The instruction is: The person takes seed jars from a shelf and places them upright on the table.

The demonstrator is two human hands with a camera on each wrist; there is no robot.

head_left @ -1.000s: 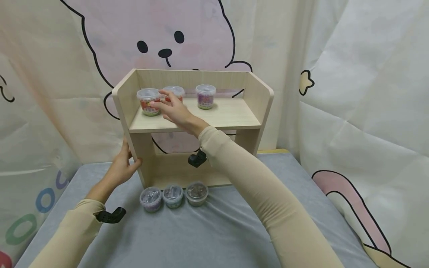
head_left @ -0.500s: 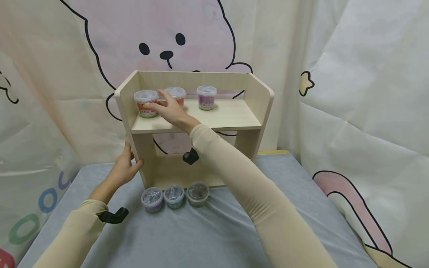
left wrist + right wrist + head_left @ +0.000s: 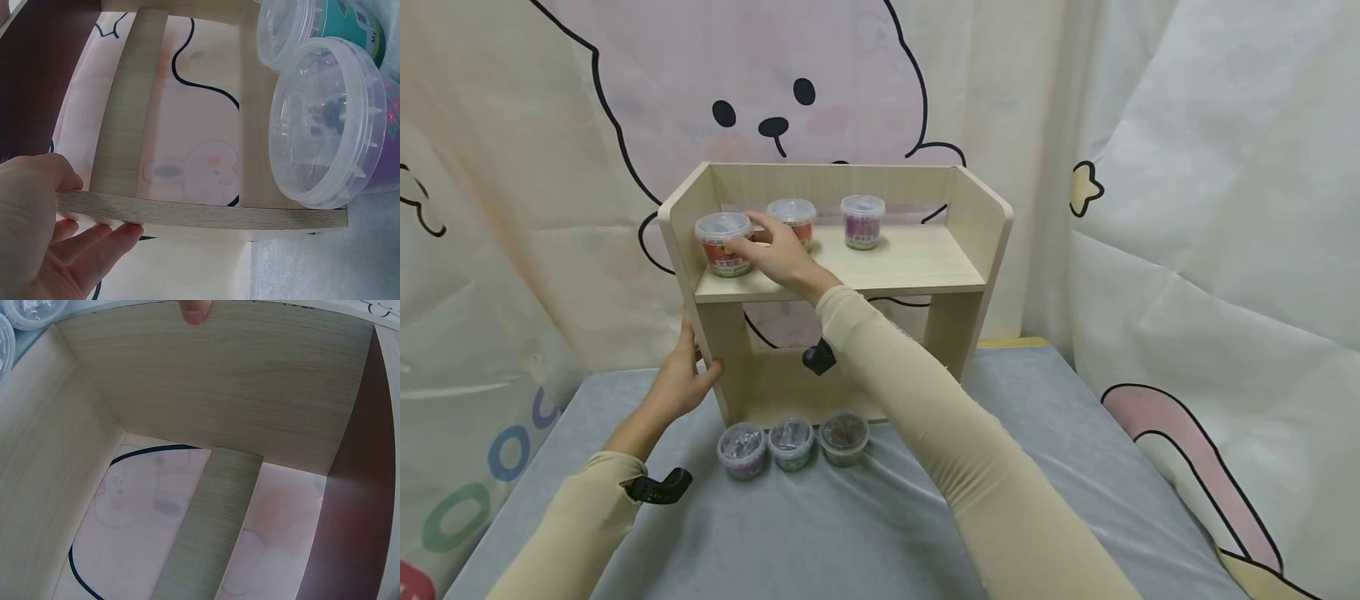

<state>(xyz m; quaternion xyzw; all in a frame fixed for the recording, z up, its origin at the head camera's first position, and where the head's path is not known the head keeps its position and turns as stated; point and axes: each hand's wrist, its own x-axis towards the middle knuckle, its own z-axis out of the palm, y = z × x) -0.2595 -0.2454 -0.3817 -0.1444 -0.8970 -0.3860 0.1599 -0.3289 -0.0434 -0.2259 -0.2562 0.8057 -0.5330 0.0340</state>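
My right hand (image 3: pixel 784 257) holds a clear-lidded plastic tub (image 3: pixel 722 248) with a red label between thumb and fingers, at the left end of the upper board of a small wooden shelf (image 3: pixel 880 271). Another red-labelled tub (image 3: pixel 792 218) stands just behind that hand, partly covered by it. A purple-labelled tub (image 3: pixel 862 223) is farther right on the same board. Lower down, my left hand (image 3: pixel 679 382) grips the shelf's left side panel (image 3: pixel 206 215), thumb on the inner face and fingers outside. In the right wrist view only a thumb tip (image 3: pixel 195 314) shows, over the panel.
Three lidded tubs stand in a row before the shelf's base: a purple one (image 3: pixel 742 451), a teal one (image 3: pixel 791 443) and a dark-topped one (image 3: pixel 844 438). A grey cloth (image 3: pixel 820 533) covers the table. Printed curtains (image 3: pixel 1187 208) hang behind and beside it.
My right hand has closed round the left red-labelled tub and shifted it slightly left and toward the board's front edge. My left hand keeps its grip on the side panel.
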